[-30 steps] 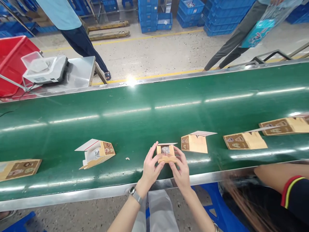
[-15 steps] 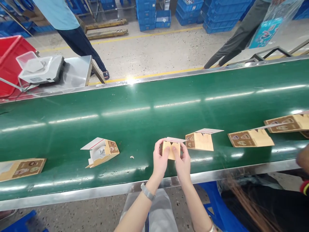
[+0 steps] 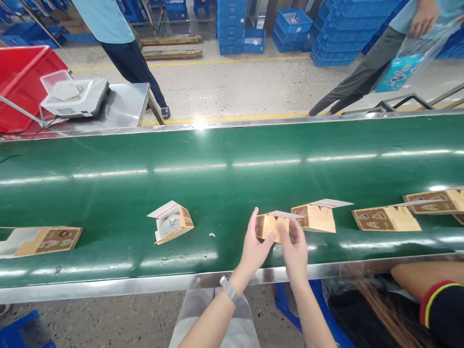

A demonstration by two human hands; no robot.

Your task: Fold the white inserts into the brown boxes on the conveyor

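Note:
A small tan-and-brown carton [image 3: 272, 226] sits on the green conveyor belt [image 3: 203, 193], its white lid flap raised at the back. My left hand [image 3: 254, 246] holds its left side, fingers stretched up along the brown printed panel and thumb on the tan front. On the right side, my right hand [image 3: 295, 244] has bent fingers around the edge and its thumb against the front. Just beyond that hand stands another carton [image 3: 321, 218] with a lifted flap. To the left, an open carton [image 3: 176, 224] shows a silvery-grey wrapped item inside.
More cartons lie at the far left [image 3: 54, 240] and right [image 3: 389, 219]. A metal rail [image 3: 163, 281] borders the belt. At right is a co-worker's arm [image 3: 427, 280]. Two people stand across the belt, near a scale [image 3: 74, 96] and blue crates [image 3: 337, 36].
The camera view has shifted, moving everything rightward in the picture. My left fingers have straightened, and my thumbs have slid lower on the carton's front. More of its brown printed side shows.

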